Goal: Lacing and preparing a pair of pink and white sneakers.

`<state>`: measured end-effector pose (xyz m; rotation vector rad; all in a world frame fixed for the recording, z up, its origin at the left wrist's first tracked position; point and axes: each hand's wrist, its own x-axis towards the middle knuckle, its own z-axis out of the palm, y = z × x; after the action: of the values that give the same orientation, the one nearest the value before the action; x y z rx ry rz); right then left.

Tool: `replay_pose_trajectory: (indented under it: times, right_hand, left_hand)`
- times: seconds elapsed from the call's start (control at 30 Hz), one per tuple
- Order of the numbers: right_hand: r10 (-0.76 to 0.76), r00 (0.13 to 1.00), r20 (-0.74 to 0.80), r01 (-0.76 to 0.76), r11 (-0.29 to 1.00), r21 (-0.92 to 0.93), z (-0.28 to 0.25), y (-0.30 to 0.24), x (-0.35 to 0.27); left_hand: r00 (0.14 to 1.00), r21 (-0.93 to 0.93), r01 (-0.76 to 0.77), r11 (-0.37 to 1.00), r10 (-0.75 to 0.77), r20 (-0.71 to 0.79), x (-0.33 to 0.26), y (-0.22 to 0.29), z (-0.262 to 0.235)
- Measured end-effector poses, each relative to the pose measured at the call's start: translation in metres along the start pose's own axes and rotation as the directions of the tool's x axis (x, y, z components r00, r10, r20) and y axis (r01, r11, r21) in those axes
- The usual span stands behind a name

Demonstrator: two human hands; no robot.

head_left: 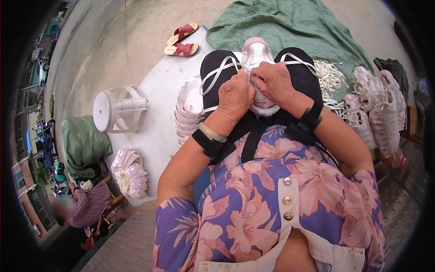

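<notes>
Floral shirt fills lower centre; at upper centre, left hand and right hand, fingers curled closed, pinch white lace over a pink-and-white shoe.

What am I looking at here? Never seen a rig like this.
No robot: these are a person's bare hands, seen by a fisheye camera on their head looking down, so edges bend. It's one picture, with its left being their left.

A pale pink-and-white shoe sits between their black-clad thighs. The left hand and right hand meet over it at a white lace; their fingertips are too close together to tell which pinches what.

On the pale ground sheet to the left are a white stool and stacked pale shoes. At right: loose laces and more shoes.
</notes>
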<state>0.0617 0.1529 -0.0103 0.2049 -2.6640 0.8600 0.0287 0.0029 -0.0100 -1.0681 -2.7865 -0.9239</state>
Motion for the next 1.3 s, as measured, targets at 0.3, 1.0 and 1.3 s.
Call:
replay_pose_trajectory:
  times: [0.3, 1.0, 1.3]
  right_hand:
    - [0.143, 0.982, 0.121, -0.132, 0.987, -0.091, 0.010, -0.001, 0.008]
    - [0.275, 0.957, -0.097, -0.291, 0.906, -0.306, -0.164, 0.116, -0.169]
    - [0.299, 0.931, 0.212, -0.231, 0.928, -0.293, -0.146, 0.089, -0.158]
  left_hand:
    - [0.992, -0.264, 0.126, 0.956, -0.124, 0.025, 0.005, -0.015, 0.005]
    - [0.996, -0.105, 0.088, 0.991, -0.087, 0.008, 0.004, -0.005, 0.006]
    - [0.983, 0.092, -0.021, 0.996, 0.038, -0.180, 0.031, -0.007, -0.020]
